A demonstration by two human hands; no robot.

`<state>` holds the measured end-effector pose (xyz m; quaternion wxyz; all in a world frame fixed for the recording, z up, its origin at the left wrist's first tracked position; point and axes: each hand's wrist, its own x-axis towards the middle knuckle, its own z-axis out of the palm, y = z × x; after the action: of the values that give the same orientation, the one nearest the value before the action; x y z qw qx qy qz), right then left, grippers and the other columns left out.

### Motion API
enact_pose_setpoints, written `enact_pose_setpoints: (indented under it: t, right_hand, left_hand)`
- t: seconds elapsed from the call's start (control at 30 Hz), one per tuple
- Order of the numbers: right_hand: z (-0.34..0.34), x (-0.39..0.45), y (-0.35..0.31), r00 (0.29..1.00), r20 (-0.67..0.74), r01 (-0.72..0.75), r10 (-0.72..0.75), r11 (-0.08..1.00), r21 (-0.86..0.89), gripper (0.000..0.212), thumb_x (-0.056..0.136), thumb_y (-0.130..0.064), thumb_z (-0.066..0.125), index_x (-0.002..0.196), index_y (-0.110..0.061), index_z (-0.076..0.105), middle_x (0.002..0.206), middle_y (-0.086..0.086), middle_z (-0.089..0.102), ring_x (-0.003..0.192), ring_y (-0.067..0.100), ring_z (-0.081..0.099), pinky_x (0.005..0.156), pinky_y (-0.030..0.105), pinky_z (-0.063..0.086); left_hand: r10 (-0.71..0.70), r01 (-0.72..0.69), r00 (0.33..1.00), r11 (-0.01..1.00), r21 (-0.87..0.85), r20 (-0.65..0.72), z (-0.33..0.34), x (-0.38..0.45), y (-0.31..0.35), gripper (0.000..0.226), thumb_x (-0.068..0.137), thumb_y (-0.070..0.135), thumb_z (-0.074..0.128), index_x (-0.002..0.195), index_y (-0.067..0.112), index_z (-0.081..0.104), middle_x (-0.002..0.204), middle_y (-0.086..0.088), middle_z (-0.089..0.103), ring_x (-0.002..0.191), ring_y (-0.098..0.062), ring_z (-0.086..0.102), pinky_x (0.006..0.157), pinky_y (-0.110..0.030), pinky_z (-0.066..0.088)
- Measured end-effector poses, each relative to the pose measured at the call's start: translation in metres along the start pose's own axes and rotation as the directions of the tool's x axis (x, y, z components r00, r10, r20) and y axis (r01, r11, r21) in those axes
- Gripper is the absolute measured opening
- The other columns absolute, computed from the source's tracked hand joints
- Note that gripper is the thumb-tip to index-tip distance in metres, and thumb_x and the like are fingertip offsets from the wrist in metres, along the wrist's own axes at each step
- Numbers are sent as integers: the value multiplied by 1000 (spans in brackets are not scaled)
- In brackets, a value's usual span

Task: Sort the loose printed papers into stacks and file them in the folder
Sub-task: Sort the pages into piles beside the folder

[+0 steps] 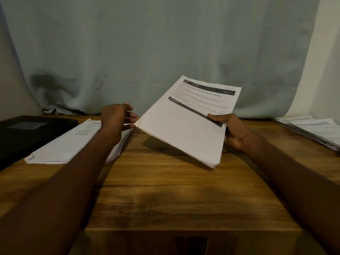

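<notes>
My right hand (232,131) grips a thick bundle of printed papers (185,122) by its right edge, thumb on top, holding it tilted above the wooden table (165,190). My left hand (117,116) hovers with loosely spread fingers beside the bundle's left corner, above a flat stack of printed papers (73,142) on the table. I cannot tell whether its fingertips touch the corner. A black folder (27,133) lies shut at the far left, beside that stack.
Another spread pile of printed sheets (312,131) lies at the table's right edge. A pale blue cloth (165,52) hangs behind the table. The table's front edge runs across the bottom of the view.
</notes>
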<state>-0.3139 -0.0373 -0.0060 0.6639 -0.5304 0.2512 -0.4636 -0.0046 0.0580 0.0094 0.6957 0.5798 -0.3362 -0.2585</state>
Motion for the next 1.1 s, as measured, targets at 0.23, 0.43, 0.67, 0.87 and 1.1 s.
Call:
enact_pose_setpoints:
  t: [0.23, 0.43, 0.67, 0.87, 1.1]
  right_hand:
    - [13, -9, 11, 964, 188, -139, 190, 957, -253, 49, 92, -9, 66, 140, -16, 59, 131, 10, 70, 121, 35, 66, 99, 49, 55]
    - [23, -13, 10, 965, 171, -170, 198, 971, -166, 39, 99, -21, 62, 137, -14, 61, 130, 12, 70, 116, 32, 69, 93, 46, 60]
    - [11, 8, 11, 990, -60, -121, 125, 991, 64, 47, 102, -32, 56, 143, -10, 57, 131, 17, 68, 119, 39, 67, 89, 54, 60]
    - [7, 6, 11, 993, 11, -118, 118, 993, -19, 52, 94, -20, 67, 143, -8, 56, 134, 17, 67, 122, 39, 65, 106, 53, 51]
    - [26, -8, 18, 987, 139, -54, 84, 977, -207, 44, 93, -7, 69, 136, -12, 62, 125, 15, 72, 115, 37, 69, 95, 51, 58]
  left_hand:
    - [-141, 156, 889, 988, 0, 435, 17, -8, -6, 64, 87, 63, 69, 124, 10, 69, 116, -13, 76, 104, -31, 75, 86, -46, 62]
    - [-39, 43, 908, 999, 0, 417, 29, -7, -21, 30, 97, 5, 66, 126, -2, 67, 116, -16, 74, 82, -23, 77, 66, -30, 63]
    - [57, -61, 874, 998, -8, 482, 59, -23, -26, 29, 102, -1, 55, 130, -2, 61, 132, -18, 65, 107, -34, 69, 99, -47, 56]
    - [125, -122, 924, 992, -32, 362, 56, -23, -24, 24, 102, 0, 55, 124, 1, 65, 113, -12, 72, 102, -32, 72, 86, -38, 62]
    - [168, -103, 959, 958, -269, 230, 35, -14, -10, 25, 101, 9, 62, 125, 7, 66, 118, -11, 74, 105, -31, 73, 87, -45, 62]
